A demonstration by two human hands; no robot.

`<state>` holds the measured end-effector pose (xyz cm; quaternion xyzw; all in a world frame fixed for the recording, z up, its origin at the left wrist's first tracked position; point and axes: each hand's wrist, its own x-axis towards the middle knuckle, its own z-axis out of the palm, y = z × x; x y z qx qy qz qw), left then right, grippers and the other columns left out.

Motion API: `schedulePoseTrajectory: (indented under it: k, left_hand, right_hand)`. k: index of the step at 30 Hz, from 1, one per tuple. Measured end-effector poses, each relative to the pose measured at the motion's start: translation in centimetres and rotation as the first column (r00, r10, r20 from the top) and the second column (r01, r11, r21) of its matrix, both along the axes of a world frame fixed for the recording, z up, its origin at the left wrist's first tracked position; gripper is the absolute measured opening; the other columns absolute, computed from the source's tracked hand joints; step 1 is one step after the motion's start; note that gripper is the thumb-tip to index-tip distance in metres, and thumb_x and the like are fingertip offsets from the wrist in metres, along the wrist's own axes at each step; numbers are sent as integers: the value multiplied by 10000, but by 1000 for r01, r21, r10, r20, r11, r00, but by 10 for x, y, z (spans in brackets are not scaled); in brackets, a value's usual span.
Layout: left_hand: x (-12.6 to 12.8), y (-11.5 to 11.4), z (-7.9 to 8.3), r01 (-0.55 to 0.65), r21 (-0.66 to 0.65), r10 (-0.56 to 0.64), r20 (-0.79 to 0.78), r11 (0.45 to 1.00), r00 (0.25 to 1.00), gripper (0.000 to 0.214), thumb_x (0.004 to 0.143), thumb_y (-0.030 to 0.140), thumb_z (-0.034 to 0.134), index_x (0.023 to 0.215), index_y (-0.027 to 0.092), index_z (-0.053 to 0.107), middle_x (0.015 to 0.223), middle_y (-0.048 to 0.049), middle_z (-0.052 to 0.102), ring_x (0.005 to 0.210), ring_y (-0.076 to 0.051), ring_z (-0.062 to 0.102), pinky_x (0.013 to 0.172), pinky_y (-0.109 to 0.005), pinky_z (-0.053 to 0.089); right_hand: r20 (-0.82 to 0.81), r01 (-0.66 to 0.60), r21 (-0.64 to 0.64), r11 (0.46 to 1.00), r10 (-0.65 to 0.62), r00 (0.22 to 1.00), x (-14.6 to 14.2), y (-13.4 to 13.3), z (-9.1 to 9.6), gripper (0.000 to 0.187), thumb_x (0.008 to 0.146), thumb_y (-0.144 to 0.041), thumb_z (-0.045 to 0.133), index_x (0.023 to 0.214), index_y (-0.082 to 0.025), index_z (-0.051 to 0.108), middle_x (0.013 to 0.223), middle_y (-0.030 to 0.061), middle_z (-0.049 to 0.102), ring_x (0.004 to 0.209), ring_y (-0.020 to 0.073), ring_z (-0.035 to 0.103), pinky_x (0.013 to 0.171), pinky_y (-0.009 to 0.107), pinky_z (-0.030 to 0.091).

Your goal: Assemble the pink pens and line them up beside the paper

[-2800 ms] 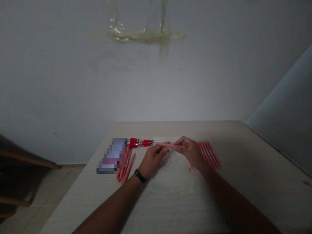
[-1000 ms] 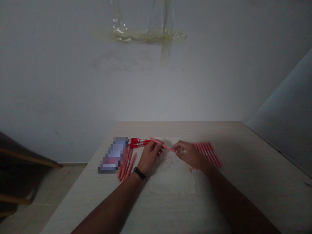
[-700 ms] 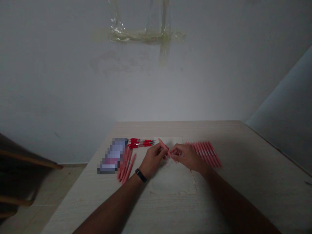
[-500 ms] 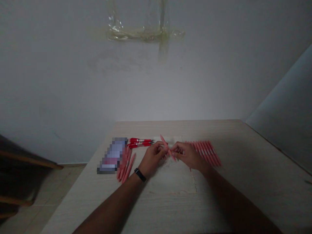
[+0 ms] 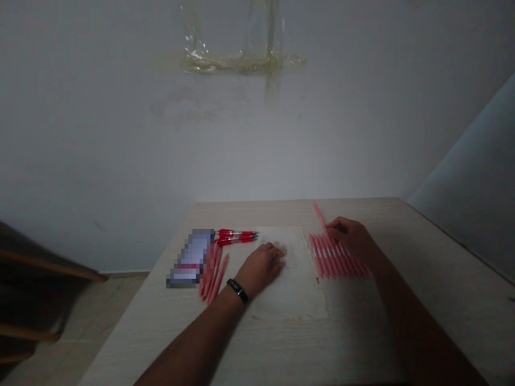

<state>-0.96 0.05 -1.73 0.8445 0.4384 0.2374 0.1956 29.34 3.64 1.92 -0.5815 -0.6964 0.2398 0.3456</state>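
My right hand [image 5: 351,236] is closed on a pink pen [image 5: 321,216] whose end sticks up and away from me. It hovers over a row of several pink pens [image 5: 332,257] lying side by side on the light wooden table [image 5: 422,289]. My left hand [image 5: 263,266], with a dark band on the wrist, rests on the table with its fingers curled loosely and nothing visible in them. It sits on a pale sheet [image 5: 285,289]. Red pen inserts [image 5: 236,237] lie just beyond it.
A blurred-out flat box [image 5: 190,258] lies at the left of the table, with several pink pen barrels [image 5: 213,271] beside it. A grey wall with taped plastic [image 5: 241,48] stands behind. Dark wooden furniture [image 5: 36,289] is at the far left.
Both hands held one pink pen between them over the sheet. Now the left hand has let go and rests down, and the right hand has carried the pen right, over the row.
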Motion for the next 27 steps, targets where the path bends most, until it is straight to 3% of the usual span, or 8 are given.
schedulePoseTrajectory:
  k: [6,10,17,27]
  left_hand:
    - [-1,1,-2,32,-2,-32,-24,999,999,176,883,244,597,1042,204,661,1041,-86,620,963,-218,589,852,-343,492]
    - [-2,1,-3,43,1,-43,-8,999,999,187,883,252,604,1057,212,660,1059,-83,623,972,-219,590,861,-344,490]
    - [-2,2,-3,47,9,-47,-11,999,999,191,895,277,594,1061,210,663,1051,-83,628,972,-218,595,870,-346,492]
    - [-1,1,-1,44,-13,-44,0,999,999,201,888,285,598,1058,210,676,1057,-91,635,962,-222,593,853,-344,491]
  right_hand:
    - [229,251,-58,966,-232,945,86,-7,-26,230,815,-360,545,726,-181,659,648,49,683,600,170,610,612,279,421]
    - [338,371,-86,925,-323,884,119,-19,-47,208,801,-314,542,706,-184,674,695,76,705,633,187,630,611,290,418]
    - [337,303,-221,927,-219,916,125,-31,-64,198,786,-292,543,740,-176,698,740,80,720,656,190,648,616,282,438]
    - [333,345,-165,924,-277,901,117,-28,-63,200,800,-312,600,867,-162,713,846,103,734,738,207,676,656,287,458]
